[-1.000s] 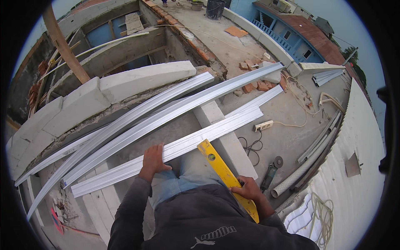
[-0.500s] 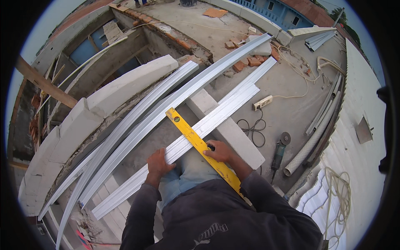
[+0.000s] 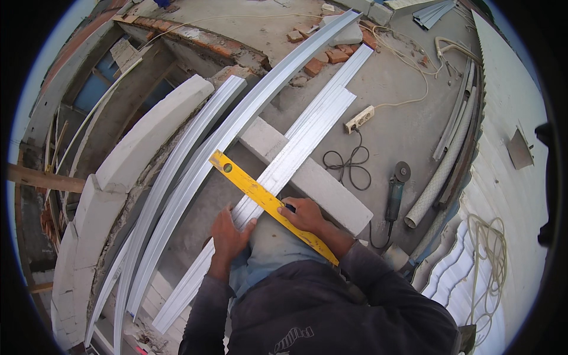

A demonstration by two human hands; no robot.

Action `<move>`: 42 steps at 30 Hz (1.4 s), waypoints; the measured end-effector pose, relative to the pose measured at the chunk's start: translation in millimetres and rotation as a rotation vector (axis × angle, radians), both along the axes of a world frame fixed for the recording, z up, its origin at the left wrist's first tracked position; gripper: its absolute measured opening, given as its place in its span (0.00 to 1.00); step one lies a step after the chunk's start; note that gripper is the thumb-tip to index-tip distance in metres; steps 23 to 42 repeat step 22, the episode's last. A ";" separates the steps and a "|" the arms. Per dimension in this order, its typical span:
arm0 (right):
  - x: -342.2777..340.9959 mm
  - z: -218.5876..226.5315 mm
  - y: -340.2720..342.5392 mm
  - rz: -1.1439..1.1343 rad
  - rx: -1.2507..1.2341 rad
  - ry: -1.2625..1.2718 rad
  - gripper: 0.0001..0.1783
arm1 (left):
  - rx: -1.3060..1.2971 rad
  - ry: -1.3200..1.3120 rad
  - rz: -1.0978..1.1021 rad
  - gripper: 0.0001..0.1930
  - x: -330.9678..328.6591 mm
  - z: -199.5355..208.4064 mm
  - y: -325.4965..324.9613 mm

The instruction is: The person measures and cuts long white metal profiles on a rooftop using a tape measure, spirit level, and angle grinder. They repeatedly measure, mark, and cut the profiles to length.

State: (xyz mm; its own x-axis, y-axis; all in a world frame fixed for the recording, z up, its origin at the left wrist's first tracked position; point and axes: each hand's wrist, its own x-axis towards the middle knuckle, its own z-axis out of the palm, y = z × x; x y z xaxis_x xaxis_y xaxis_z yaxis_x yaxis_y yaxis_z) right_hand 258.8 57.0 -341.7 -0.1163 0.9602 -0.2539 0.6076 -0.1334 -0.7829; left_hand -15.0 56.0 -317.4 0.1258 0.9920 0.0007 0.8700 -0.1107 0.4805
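Note:
Across my lap lies a silvery ribbed metal channel (image 3: pixel 307 127), apparently two lengths laid together, running from lower left to upper right. My left hand (image 3: pixel 231 234) is closed around it, thumb on the near edge and fingers over the far side. A yellow spirit level (image 3: pixel 251 188) rests crosswise on top of the channel. Just beyond that crossing, my right hand (image 3: pixel 305 215) grips the level near its middle. A small dark object shows at the right fingertips; I cannot make out what it is. Under the channel sits a pale lightweight block (image 3: pixel 322 183).
Longer metal channels (image 3: pixel 195 160) lie to the left, beside a low block wall (image 3: pixel 151 139) and an open drop. On the right are an angle grinder (image 3: pixel 395 192), a power strip (image 3: pixel 359 120), a coiled black cord (image 3: pixel 349 168), pipes (image 3: pixel 438 177) and broken bricks (image 3: pixel 337 56).
The view has shifted, so the surroundings sit differently in the picture. My left thumb now spreads along the channel's near edge. My right hand stays on the level, which still crosses the channel.

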 end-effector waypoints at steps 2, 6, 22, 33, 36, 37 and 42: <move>-1.4 0.0 -3.1 -0.015 -0.005 0.035 0.25 | -0.012 -0.180 0.092 0.35 19.6 -11.0 20.2; -2.8 -0.2 -2.3 -0.038 -0.030 0.078 0.25 | -0.154 -0.237 0.175 0.28 35.7 -26.6 52.6; 4.6 11.0 3.0 -0.017 -0.120 0.075 0.23 | -0.292 -0.358 0.257 0.21 42.3 -26.5 57.0; 4.6 11.0 3.0 -0.017 -0.120 0.075 0.23 | -0.292 -0.358 0.257 0.21 42.3 -26.5 57.0; 4.6 11.0 3.0 -0.017 -0.120 0.075 0.23 | -0.292 -0.358 0.257 0.21 42.3 -26.5 57.0; 4.6 11.0 3.0 -0.017 -0.120 0.075 0.23 | -0.292 -0.358 0.257 0.21 42.3 -26.5 57.0; 4.6 11.0 3.0 -0.017 -0.120 0.075 0.23 | -0.292 -0.358 0.257 0.21 42.3 -26.5 57.0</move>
